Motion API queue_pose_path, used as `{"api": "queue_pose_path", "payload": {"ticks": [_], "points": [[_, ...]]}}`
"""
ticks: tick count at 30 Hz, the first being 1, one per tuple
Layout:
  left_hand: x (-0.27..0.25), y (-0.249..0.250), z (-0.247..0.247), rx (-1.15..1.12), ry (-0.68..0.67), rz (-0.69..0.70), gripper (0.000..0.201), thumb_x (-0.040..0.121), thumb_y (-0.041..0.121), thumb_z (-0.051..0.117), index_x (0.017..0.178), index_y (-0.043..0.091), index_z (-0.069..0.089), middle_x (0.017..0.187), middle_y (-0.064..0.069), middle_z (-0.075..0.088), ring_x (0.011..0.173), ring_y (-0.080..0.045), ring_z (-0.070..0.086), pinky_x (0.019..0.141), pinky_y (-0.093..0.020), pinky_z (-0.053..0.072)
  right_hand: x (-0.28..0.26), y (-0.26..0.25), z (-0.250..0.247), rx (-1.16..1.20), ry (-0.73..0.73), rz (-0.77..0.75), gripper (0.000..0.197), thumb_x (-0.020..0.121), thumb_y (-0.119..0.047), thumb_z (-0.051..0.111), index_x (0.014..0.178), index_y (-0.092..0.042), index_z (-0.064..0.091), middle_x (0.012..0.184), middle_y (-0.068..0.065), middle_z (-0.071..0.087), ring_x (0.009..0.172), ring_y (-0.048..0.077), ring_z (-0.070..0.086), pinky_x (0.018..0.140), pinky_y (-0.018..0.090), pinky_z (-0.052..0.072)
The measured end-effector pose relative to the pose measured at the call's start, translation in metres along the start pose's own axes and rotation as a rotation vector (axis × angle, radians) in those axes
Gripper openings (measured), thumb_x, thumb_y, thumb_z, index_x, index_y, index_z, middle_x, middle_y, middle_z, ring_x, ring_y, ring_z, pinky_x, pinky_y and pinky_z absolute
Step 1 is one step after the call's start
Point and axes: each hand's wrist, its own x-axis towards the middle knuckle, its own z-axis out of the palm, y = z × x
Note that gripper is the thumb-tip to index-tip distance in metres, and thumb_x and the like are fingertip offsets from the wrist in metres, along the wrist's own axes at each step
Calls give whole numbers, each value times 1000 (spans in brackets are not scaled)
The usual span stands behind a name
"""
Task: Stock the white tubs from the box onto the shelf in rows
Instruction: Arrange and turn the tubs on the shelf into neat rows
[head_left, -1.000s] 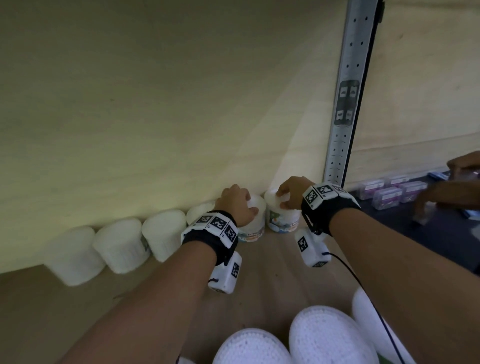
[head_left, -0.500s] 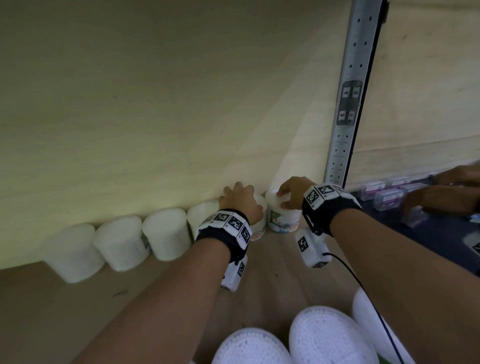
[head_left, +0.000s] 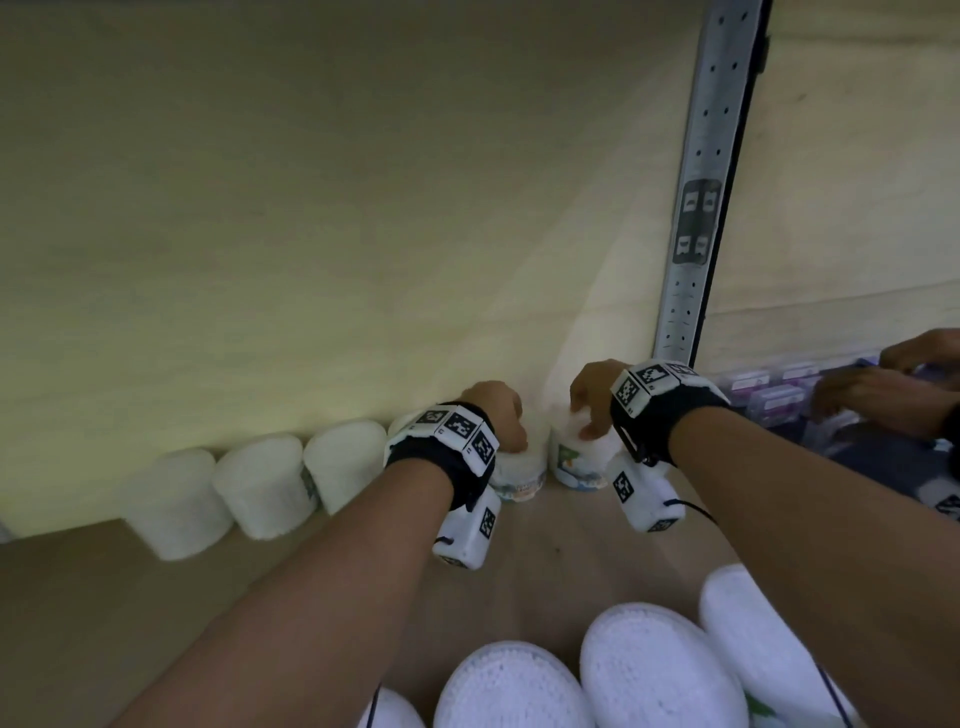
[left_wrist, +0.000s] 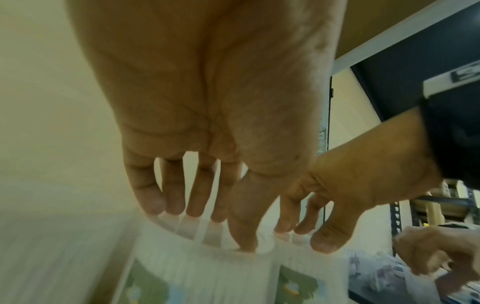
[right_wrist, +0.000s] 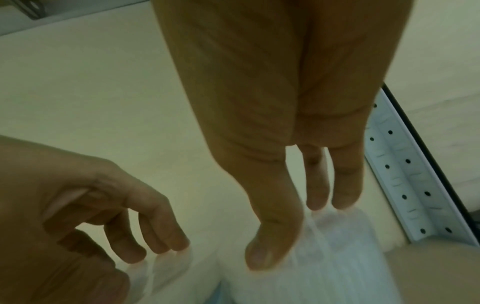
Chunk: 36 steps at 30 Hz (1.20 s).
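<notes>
Low in the centre of the head view, each hand clamps a white tub by its rim against the shelf's (head_left: 545, 551) back wall. The left hand (head_left: 498, 415) holds the left tub (head_left: 519, 475), the right hand (head_left: 592, 397) the right tub (head_left: 579, 460), directly beneath their fingertips, upright, side by side.

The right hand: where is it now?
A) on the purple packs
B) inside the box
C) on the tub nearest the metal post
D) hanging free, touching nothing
C: the right hand grips the top of the last tub, beside the metal post.

bare forearms, black wristbands (head_left: 441, 452) carrying white marker-printed camera blocks (head_left: 467, 530)
</notes>
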Motion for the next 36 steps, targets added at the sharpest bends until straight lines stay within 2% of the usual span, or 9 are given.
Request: {"api": "queue_pose_path", "payload": {"ticks": [4, 8, 11, 16, 21, 27, 30, 33, 36], "points": [[-15, 16, 2, 79, -64, 72, 38, 80, 31, 72, 104, 3, 62, 102, -12, 60, 83, -23, 53, 72, -30, 45, 36, 20, 18, -163, -82, 9, 58, 31, -56, 85, 78, -29, 63, 86, -3, 69, 71, 24, 67, 68, 40, 58], [-32, 36, 5, 188, -113, 104, 51, 79, 39, 72, 110, 0, 62, 112, -16, 63, 88, -25, 55, 75, -32, 46, 28, 26, 30, -240, -178, -18, 58, 28, -62, 78, 70, -24, 67, 70, -4, 70, 59, 20, 68, 61, 41, 58], [-46, 49, 7, 231, -150, 121, 48, 78, 44, 73, 97, 2, 60, 98, -12, 63, 83, -25, 56, 68, -30, 44, -3, 25, 28, -251, -144, -55, 61, 28, -63, 78, 73, -21, 69, 72, -2, 72, 64, 19, 70, 64, 41, 60], [-74, 63, 8, 301, -159, 174, 53, 71, 49, 76, 101, 8, 60, 99, -10, 67, 88, -28, 65, 72, -32, 53, -78, 10, 14, -322, -150, -112, 59, 52, -54, 82, 93, -13, 70, 88, 1, 71, 78, 20, 68, 68, 29, 57], [-85, 74, 13, 352, -194, 181, 55, 63, 57, 75, 92, 13, 59, 89, -6, 66, 80, -27, 65, 76, -42, 57, -81, 21, 23, -302, -103, -122, 78, 25, -74, 65, 83, -23, 65, 84, -3, 70, 75, 19, 68, 71, 36, 58], [-107, 83, 16, 353, -199, 190, 51, 67, 51, 75, 95, 10, 62, 87, -6, 67, 79, -26, 65, 68, -33, 54, -87, 26, 30, -194, -142, -126, 85, 25, -87, 66, 81, -23, 65, 80, -7, 69, 65, 5, 59, 63, 20, 50], [-115, 85, 16, 333, -204, 195, 52, 77, 46, 71, 109, 8, 60, 104, -9, 67, 90, -27, 63, 71, -31, 49, -98, 23, 28, -195, -170, -78, 54, 45, -67, 77, 75, -28, 57, 88, -3, 66, 74, 11, 60, 76, 28, 56], [-120, 87, 15, 301, -200, 212, 53, 79, 45, 69, 114, 6, 58, 108, -10, 66, 90, -26, 60, 70, -29, 44, -94, 27, 33, -221, -146, -85, 61, 32, -75, 68, 72, -33, 52, 94, -4, 66, 82, 17, 65, 79, 36, 57], [-121, 84, 17, 277, -195, 236, 52, 79, 44, 70, 112, 6, 59, 104, -10, 66, 83, -25, 57, 67, -28, 44, -115, 25, 26, -210, -136, -111, 71, 44, -72, 69, 95, -24, 58, 106, 2, 64, 95, 22, 64, 85, 36, 55]]}}
